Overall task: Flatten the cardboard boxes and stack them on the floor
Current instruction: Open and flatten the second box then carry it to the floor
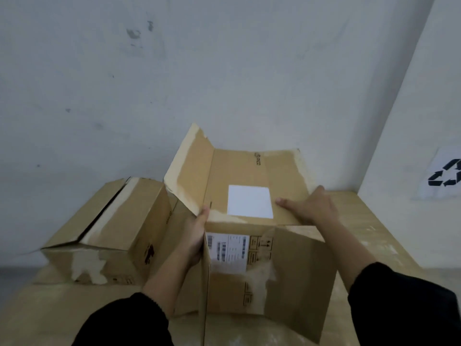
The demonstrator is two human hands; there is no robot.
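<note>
A second cardboard box [109,231] sits closed, just left of the work, its top seam split. A recycling sign [446,176] on the right wall is cut off by the frame edge. The open box [249,245] stands centre on a cardboard-covered surface [374,233]; its contents cannot be seen (flaps block the interior). Left hand [197,236] grips its left edge; right hand [309,208] lies flat and open on the top flap.

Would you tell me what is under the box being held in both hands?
Flattened cardboard lies under the box and spreads out around it. What is directly beneath the box, and beneath the cardboard, is covered.
</note>
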